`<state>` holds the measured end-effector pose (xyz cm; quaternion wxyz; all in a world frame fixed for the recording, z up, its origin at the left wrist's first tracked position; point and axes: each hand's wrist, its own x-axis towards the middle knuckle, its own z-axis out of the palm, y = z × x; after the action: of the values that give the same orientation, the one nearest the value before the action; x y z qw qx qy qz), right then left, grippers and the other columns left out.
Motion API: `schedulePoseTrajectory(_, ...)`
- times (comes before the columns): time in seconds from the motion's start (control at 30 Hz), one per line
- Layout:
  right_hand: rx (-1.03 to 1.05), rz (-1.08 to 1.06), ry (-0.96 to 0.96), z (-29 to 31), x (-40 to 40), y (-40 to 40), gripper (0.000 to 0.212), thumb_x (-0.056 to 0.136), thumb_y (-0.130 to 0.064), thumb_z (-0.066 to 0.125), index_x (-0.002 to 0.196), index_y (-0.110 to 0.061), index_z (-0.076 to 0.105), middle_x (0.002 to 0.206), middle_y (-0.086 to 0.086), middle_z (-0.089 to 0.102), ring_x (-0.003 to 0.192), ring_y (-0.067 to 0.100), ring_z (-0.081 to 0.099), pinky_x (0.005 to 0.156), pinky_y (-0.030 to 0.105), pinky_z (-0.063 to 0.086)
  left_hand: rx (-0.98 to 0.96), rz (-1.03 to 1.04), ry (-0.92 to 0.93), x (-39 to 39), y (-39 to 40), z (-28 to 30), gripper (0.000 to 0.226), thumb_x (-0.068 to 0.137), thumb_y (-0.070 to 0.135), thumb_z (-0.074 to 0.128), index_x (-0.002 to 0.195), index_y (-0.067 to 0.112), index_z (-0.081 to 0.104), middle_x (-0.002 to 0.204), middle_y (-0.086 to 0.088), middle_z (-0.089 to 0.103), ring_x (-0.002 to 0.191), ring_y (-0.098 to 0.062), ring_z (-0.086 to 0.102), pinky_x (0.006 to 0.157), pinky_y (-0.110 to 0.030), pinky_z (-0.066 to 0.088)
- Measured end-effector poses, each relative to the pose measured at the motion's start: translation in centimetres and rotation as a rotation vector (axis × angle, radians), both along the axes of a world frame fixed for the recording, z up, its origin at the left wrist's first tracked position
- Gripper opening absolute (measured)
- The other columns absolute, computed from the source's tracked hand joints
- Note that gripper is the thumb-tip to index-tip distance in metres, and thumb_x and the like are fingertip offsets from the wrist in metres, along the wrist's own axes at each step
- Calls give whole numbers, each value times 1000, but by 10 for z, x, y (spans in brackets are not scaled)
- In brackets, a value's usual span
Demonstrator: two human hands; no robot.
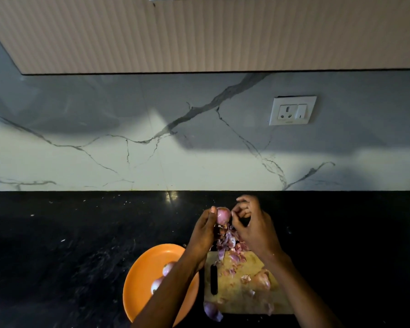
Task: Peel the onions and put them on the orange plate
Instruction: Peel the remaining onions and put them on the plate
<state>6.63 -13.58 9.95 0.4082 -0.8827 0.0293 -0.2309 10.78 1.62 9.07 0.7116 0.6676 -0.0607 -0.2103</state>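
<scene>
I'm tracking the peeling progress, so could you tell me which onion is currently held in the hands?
The onion gripped by the left hand, raised above the cutting board; the others lie on the orange plate or board.

I count two hands: left hand (205, 229), right hand (253, 223). One onion held up (223, 215), two peeled onions (168, 268) on one orange plate (142, 275), one unpeeled onion (263, 280) on one cutting board (251, 301), one onion piece (212, 310) at its edge. One wall socket (292, 110).
</scene>
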Motion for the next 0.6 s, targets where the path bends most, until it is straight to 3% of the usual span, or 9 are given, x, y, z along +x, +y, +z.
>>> schedulePoseTrajectory(0.1, 38, -81, -23, 2, 6, -11, 38, 87, -9, 74, 119, -17, 55, 95, -9, 65, 81, 1, 63, 69, 21, 54, -10, -10, 49, -1, 3, 0, 51, 106, 48, 33, 119, 13, 68, 101, -9, 73, 77, -7, 66, 73, -25, 49)
schedulePoseTrajectory(0.23, 78, -46, -17, 1, 10, -21, 14, 95, -11, 67, 107, -17, 65, 91, -13, 69, 85, -1, 67, 74, 20, 55, -87, -1, 184, 0, 4, 1, 58, 103, 55, 36, 116, 11, 72, 99, -16, 68, 72, -12, 61, 69, -27, 46)
schedulePoseTrajectory(0.3, 74, 12, 5, 1, 9, -19, 17, 94, -6, 67, 106, -18, 69, 96, -16, 68, 91, -3, 66, 77, 14, 53, -159, 2, 274, 1, 2, 4, 62, 96, 60, 41, 110, 10, 74, 97, -19, 63, 75, -18, 59, 70, -29, 45)
schedulePoseTrajectory(0.4, 111, 66, 30, 2, 5, -12, 21, 91, -6, 70, 107, -20, 73, 106, -17, 67, 97, -3, 65, 82, 10, 50, -200, -57, 322, 1, 1, 4, 59, 101, 57, 37, 113, 9, 69, 90, -10, 73, 76, -15, 69, 67, -26, 52)
schedulePoseTrajectory(0.53, 193, 89, 36, 0, 3, -9, 19, 90, -7, 73, 102, -22, 75, 96, -15, 70, 89, 0, 67, 78, 11, 50, -246, -63, 331, -1, 3, 9, 56, 103, 54, 34, 106, 10, 69, 89, -10, 73, 77, -18, 72, 66, -28, 56)
schedulePoseTrajectory(0.6, 196, 81, 9, 0, 2, -8, 22, 86, -7, 77, 101, -24, 76, 96, -12, 65, 86, 5, 65, 74, 10, 48, -281, -40, 347, -1, 3, 13, 60, 104, 54, 30, 94, 11, 70, 78, -10, 71, 67, -17, 69, 63, -28, 51)
